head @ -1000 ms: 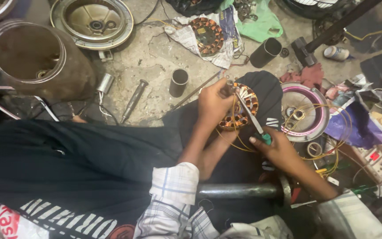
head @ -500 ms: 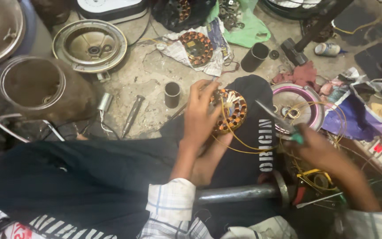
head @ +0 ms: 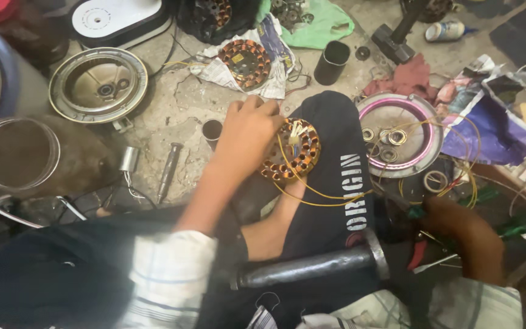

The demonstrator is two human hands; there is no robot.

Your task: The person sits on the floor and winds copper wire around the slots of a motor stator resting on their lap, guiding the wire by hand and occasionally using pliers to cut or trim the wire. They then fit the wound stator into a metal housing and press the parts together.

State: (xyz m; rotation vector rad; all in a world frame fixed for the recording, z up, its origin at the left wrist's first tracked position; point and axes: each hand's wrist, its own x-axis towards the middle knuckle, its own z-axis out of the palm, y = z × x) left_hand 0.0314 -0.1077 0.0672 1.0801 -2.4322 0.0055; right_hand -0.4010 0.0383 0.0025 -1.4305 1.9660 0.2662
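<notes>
1. Work in hand: a wound copper coil ring (head: 291, 152) resting on the person's knee, on black cloth with pale lettering. Every slot around the ring looks filled with copper wire, so the winding seems largely done.
2. Left to do, by my reading: yellow lead wires (head: 324, 196) hang loose from the ring and trail off right, not tied or tucked.
3. Left hand (head: 248, 131): palm down, fingers curled over the ring's left edge, gripping and steadying it. Forearm runs in from the near left, checked sleeve pushed up.
4. Right hand (head: 464, 234): low at the near right, blurred, down among tangled wires and what look like green-handled tools. Cannot tell whether it is closed on anything.
5. Around: a pink-rimmed round cover (head: 424, 131) holding small rings just right of the knee; a second coil ring (head: 245, 61) on newspaper further off; a dark steel bar (head: 312, 268) across the lap; all on a cracked concrete floor (head: 171, 122).
</notes>
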